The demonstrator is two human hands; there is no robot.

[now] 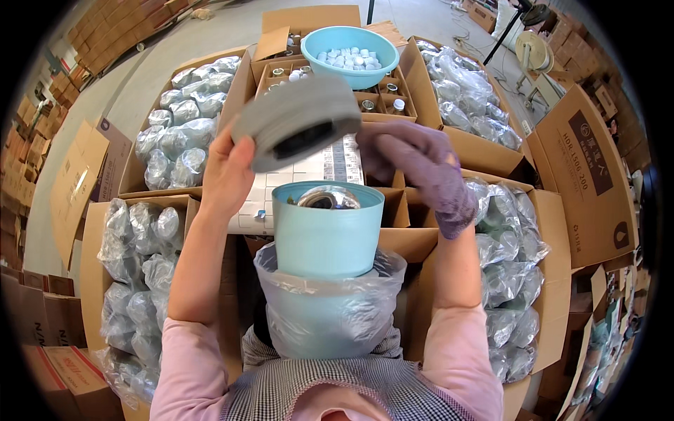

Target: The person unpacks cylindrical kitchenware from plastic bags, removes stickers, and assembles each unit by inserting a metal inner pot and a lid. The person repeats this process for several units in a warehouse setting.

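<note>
Ranging from biggest to smallest, the open cartons (558, 295) come first, set at ten, two, four and eight o'clock around the person and packed with plastic-wrapped bundles (186, 112). Next is the pale teal bucket (326, 242), upright near the centre, its lower part ringed by a translucent plastic bag (330, 312). At twelve o'clock sits a light blue basin (351, 36).

Smaller is the grey roll (298, 109), blurred, tilted in the air at eleven o'clock from the bucket, with a dark hollow core. The bare left hand (228, 168) is closed on its eight-o'clock edge, thumb to the near side. The gloved right hand (428, 165) is by its three-o'clock edge, fingers partly curled; blur hides whether they touch it, so I cannot tell if they grip.

The roll is probably fairly stiff, moderately weighty and hard to damage; its smooth side might slide under the glove. Pinching across the rim or hooking the core should hold it best.

Inside the bucket shows a shiny rounded metallic thing (330, 198), likely slippery. Smallest are white caps (351, 59), heaped in the basin.
</note>
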